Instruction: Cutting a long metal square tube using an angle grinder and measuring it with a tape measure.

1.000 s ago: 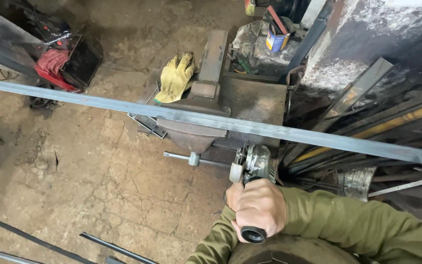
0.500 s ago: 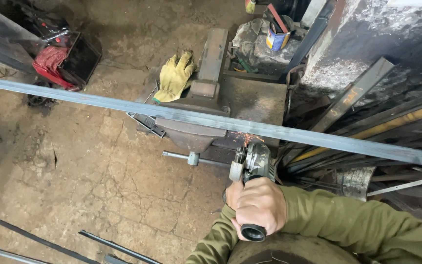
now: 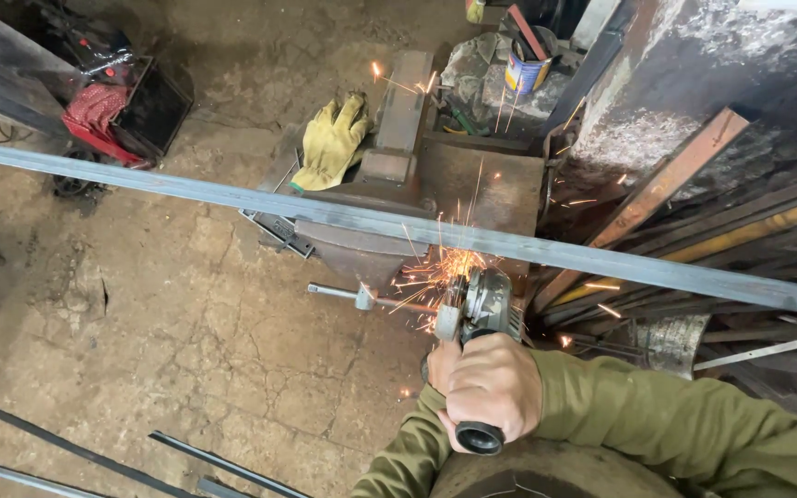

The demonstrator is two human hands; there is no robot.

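The right hand (image 3: 495, 387) is wrapped tight round the rear of the grinder (image 3: 480, 304), steadying it so the disc meets the bar (image 3: 232, 195) at one spot, where sparks (image 3: 440, 267) fan out toward the wall. The left hand (image 3: 437, 364) is mostly hidden behind the right; it seems to brace the tool, though I cannot tell its grip. The bar lies across the vise (image 3: 389, 184), held level at working height. A yellow glove (image 3: 332, 140) rests unused on the bench beyond
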